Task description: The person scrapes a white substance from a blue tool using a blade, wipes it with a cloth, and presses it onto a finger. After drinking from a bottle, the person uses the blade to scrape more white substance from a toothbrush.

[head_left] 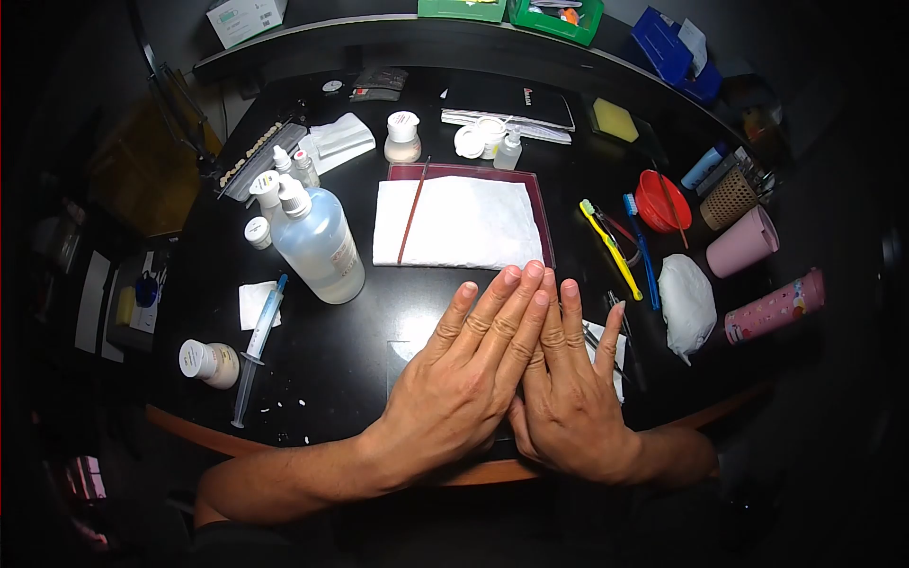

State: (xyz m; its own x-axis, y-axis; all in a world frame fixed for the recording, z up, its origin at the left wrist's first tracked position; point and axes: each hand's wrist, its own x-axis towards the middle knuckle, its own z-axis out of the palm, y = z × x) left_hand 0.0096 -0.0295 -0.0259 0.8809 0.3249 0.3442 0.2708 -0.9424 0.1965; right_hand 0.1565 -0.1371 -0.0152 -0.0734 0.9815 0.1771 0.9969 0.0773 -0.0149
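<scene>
Left hand (464,379), right hand (576,402): near, fingers straight, overlapping, nothing visibly gripped. Brush (414,210) on far white sheet (478,222), presumably for cleanliness.

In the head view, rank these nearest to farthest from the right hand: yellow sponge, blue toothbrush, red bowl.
1. Blue toothbrush, beyond the right hand, to its right.
2. Red bowl, farther up, right side.
3. Yellow sponge, toward the far edge of the table.
</scene>
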